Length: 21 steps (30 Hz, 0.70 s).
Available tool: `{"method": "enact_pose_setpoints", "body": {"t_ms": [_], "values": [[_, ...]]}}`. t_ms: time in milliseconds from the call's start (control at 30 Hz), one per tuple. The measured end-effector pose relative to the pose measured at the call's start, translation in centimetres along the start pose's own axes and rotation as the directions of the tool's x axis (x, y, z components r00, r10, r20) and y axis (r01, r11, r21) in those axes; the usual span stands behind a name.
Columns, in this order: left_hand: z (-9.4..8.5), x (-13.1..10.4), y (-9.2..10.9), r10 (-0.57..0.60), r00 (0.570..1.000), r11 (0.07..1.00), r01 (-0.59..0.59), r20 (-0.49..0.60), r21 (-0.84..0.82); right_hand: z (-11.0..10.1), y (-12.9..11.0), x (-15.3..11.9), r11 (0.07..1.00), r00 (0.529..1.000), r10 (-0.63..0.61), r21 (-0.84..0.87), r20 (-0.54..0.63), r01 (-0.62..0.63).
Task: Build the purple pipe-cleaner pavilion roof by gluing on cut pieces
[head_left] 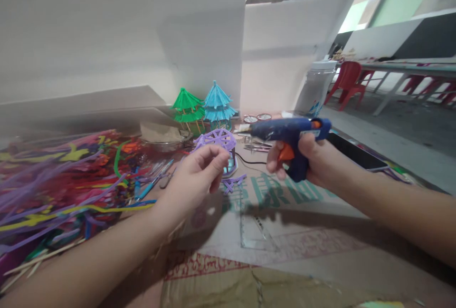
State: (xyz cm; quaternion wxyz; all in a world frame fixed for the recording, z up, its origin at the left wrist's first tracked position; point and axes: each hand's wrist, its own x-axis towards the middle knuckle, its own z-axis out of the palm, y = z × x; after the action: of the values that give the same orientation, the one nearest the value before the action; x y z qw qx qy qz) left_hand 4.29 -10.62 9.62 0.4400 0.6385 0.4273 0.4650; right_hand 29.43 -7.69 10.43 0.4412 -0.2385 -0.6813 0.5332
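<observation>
Glue gun (278,129) in right hand (315,153), left hand (203,168) by purple model (223,138)

Purple model = landmark. Right hand grips the gun right of it, fingers around handle and orange trigger (286,152), nozzle aimed left. Left hand in front of it, fingers curled, thumb near index; can't tell if anything's pinched or if it touches the model.

Doing it well, my judgement: steady the wrist, squeeze lightly, small dabs, nozzle clear of left fingertips, cord (249,161) off loose bits.

Materials: model has open, ribbed roof, dark posts. Crossed purple strips (233,184) just in front of it. Green model (184,103) and blue model (216,101) behind it, pointed tiered roofs, fringed edges. Tangled heap of strips (96,175) left of it, soft-looking, bendy. Clear plastic triangle ruler (242,232) in front.
</observation>
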Motion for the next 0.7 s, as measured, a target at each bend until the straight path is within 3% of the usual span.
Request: {"method": "enact_pose_setpoints", "body": {"t_ms": [100, 167, 233, 267, 300, 367, 467, 567, 700], "values": [[-1.4, 0.6, 1.0, 0.105, 0.993, 0.994, -0.104, -0.047, 0.02, -2.5, -0.8, 1.2, 0.98, 0.977, -0.155, -0.145, -0.146, 0.134], [-3.0, 1.5, 1.7, 0.22, 0.966, 0.975, -0.215, -0.132, 0.054, -4.3, -0.4, 2.1, 0.957, 0.96, -0.186, -0.262, -0.212, 0.127], [-5.1, 2.6, 1.9, 0.302, 0.923, 0.947, -0.262, -0.236, 0.188, -5.8, 0.5, 2.8, 0.962, 0.962, -0.107, -0.271, -0.251, 0.036], [-6.2, 3.3, 1.6, 0.33, 0.9, 0.915, -0.231, -0.285, 0.329, -6.5, 1.0, 3.2, 0.966, 0.965, -0.067, -0.257, -0.253, 0.0], [-7.3, 4.1, 1.2, 0.302, 0.898, 0.886, -0.14, -0.319, 0.443, -7.0, 1.6, 3.6, 0.967, 0.965, -0.032, -0.254, -0.26, -0.036], [-9.5, 5.6, -0.5, 0.21, 0.937, 0.828, -0.018, -0.28, 0.56, -8.0, 2.6, 4.6, 0.952, 0.958, 0.024, -0.286, -0.284, -0.109], [-11.6, 7.6, -3.9, 0.132, 0.964, 0.864, 0.003, -0.23, 0.504, -9.5, 3.8, 7.0, 0.87, 0.941, 0.07, -0.442, -0.332, -0.22], [-11.7, 8.4, -6.2, 0.056, 0.981, 0.842, 0.055, -0.188, 0.536, -11.0, 5.3, 10.0, 0.725, 0.931, 0.096, -0.616, -0.353, -0.308], [-10.0, 7.7, -6.1, -0.073, 0.997, 0.735, 0.061, -0.011, 0.675, -12.4, 8.2, 13.1, 0.686, 0.909, 0.099, -0.633, -0.406, -0.358]]}}
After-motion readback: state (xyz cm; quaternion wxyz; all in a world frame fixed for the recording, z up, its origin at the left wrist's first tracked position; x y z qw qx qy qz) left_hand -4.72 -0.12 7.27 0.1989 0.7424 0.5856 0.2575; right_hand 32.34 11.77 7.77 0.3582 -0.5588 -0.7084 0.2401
